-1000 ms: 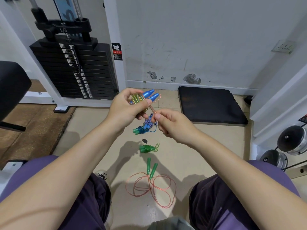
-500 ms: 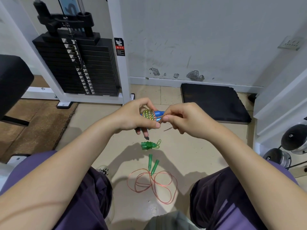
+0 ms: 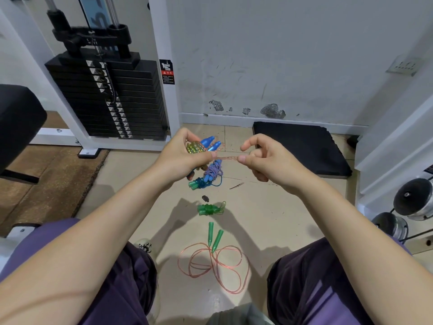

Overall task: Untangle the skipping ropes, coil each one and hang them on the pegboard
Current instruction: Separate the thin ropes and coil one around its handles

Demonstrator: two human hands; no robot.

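Skipping rope w/ two blue plastic handles (image 3: 210,143) and a clear pinkish cord is held above the floor, approx. centre of view. Left hand (image 3: 185,156) grips the coiled bundle and both handles, fingers curled round them. Right hand (image 3: 264,160) pinches the cord's free run (image 3: 227,158) between thumb and forefinger; other fingers loosely curled, holding nothing.

Change noted: half a sec. ago the hands were pressed together over the bundle; they now stand apart w/ a short stretch of cord taut between them. A sec. ago the right hand sat lower, under the bundle. Judged: another wrap round the coil is in progress, so this rope is near bundled but not yet secured.

On the beige floor (image 3: 269,219), beyond the hands: a blue-and-white braided rope bundle (image 3: 214,170) touching a blue-cord bundle w/ teal handles (image 3: 199,182). Nearer: a wrapped green rope bundle (image 3: 209,209). Nearest, between the knees: a loose pink cord w/ two green handles (image 3: 214,238), uncoiled.

Pegboard not in view. Hanging not started; one rope at least remains to coil.
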